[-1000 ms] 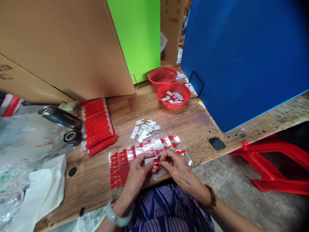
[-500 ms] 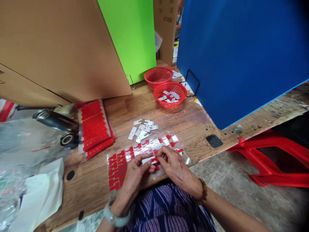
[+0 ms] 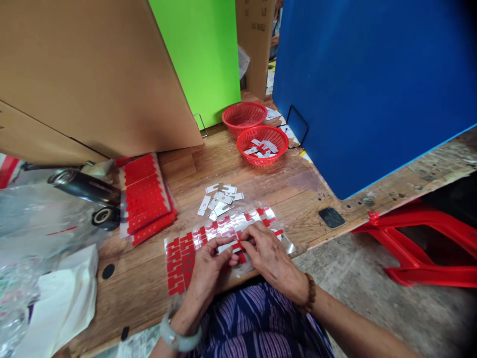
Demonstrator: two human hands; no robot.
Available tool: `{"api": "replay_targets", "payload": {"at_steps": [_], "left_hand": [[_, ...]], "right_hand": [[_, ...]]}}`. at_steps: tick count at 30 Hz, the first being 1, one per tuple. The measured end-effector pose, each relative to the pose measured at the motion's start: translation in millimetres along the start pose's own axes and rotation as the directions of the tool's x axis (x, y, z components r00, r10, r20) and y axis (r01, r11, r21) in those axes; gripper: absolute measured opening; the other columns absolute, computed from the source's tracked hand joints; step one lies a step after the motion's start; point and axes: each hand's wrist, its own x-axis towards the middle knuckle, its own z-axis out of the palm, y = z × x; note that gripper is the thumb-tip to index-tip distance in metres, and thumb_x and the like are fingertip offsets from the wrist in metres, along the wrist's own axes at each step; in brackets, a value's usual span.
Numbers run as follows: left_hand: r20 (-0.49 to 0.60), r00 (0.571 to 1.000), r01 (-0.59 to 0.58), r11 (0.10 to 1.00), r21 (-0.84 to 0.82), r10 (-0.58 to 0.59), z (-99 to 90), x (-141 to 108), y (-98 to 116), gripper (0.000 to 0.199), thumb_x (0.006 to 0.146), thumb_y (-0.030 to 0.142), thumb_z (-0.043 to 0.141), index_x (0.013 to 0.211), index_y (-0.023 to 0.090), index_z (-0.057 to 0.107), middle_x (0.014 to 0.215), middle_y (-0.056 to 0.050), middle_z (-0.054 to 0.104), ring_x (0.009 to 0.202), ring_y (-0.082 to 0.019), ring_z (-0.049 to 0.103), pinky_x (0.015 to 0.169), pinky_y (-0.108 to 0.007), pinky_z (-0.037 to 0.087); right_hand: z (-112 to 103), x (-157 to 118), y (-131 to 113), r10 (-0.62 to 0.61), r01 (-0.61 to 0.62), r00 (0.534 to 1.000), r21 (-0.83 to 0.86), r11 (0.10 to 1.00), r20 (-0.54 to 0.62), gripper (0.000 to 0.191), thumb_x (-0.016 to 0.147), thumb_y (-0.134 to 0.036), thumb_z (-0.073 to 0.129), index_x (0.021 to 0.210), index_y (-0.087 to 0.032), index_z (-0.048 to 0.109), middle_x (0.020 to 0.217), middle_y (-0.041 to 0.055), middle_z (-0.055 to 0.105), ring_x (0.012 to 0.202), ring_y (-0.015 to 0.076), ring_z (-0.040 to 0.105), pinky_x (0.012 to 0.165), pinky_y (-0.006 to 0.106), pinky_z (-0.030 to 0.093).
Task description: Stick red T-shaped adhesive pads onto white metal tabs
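Note:
My left hand [image 3: 209, 264] pinches a small flat white-and-silver plate [image 3: 226, 247] between thumb and fingers. Against the plate's right end, my right hand [image 3: 269, 253] closes its fingertips on a small red sticker [image 3: 239, 243]. Beneath both hands lies a clear sheet of red stickers [image 3: 174, 266], partly hidden by them. Just beyond the sheet, several more of these plates [image 3: 222, 197] are heaped loosely on the wooden table.
Two red plastic baskets [image 3: 244, 117] stand at the back; the nearer basket [image 3: 263, 160] holds several plates with red on them. Left are stacked red sticker sheets [image 3: 143, 199], a dark flask [image 3: 84, 186] and plastic bags [image 3: 33, 214]. A blue panel [image 3: 365, 89] rises at right.
Both hands stay in nearly the same place over the sheet. The right fingertips shift only slightly at the plate's red end.

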Motion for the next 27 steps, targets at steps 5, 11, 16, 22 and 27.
{"api": "replay_targets", "payload": {"at_steps": [5,11,16,22,27], "left_hand": [[0.002,1.000,0.020,0.999,-0.033,-0.020,-4.5,2,0,0.046,0.056,0.031,0.082,0.093,0.012,0.061,0.057,-0.003,0.068,0.051,-0.011,0.062,0.058,-0.020,0.047],[0.000,1.000,-0.003,1.000,0.004,0.003,-3.3,1,2,0.046,0.057,0.032,0.081,0.094,0.011,0.062,0.058,-0.004,0.069,0.050,-0.011,0.061,0.058,-0.021,0.047],[0.094,0.996,-0.007,0.994,0.110,-0.004,0.3,1,5,0.043,0.065,0.039,0.076,0.095,0.012,0.063,0.059,-0.003,0.067,0.052,-0.012,0.061,0.057,-0.021,0.045],[0.003,0.912,-0.356,0.787,0.504,0.410,-27.0,35,30,0.033,0.081,0.045,0.058,0.092,0.015,0.065,0.076,-0.006,0.065,0.066,-0.016,0.058,0.063,-0.026,0.043],[-0.002,0.793,-0.391,0.511,0.766,0.609,-42.8,69,54,0.028,0.077,0.033,0.063,0.100,0.017,0.064,0.076,-0.004,0.062,0.071,-0.019,0.055,0.070,-0.030,0.040]], "right_hand": [[-5,5,8,0.065,-0.050,0.991,0.123,0.991,-0.120,0.030,0.086,-0.018,0.051,0.115,-0.021,0.048,0.094,0.0050,0.056,0.080,0.0185,0.056,0.074,0.033,0.046],[-10,13,11,0.151,-0.190,0.979,0.347,0.918,0.138,0.019,0.090,-0.032,0.045,0.091,-0.019,0.058,0.063,-0.0030,0.055,0.051,0.0103,0.050,0.049,0.022,0.039],[-1,17,18,0.133,-0.330,0.908,0.484,0.810,0.397,0.017,0.085,-0.034,0.051,0.079,-0.018,0.054,0.055,-0.0064,0.052,0.039,0.0056,0.045,0.039,0.016,0.032],[-41,63,22,0.163,-0.326,0.926,0.507,0.798,0.339,0.023,0.079,-0.039,0.058,0.072,-0.018,0.054,0.050,-0.0058,0.054,0.035,0.0056,0.045,0.035,0.015,0.032],[-108,123,4,0.082,0.042,0.986,0.696,0.717,-0.144,0.026,0.073,-0.034,0.067,0.093,-0.019,0.059,0.075,-0.0001,0.065,0.055,0.0087,0.059,0.052,0.021,0.048]]}}
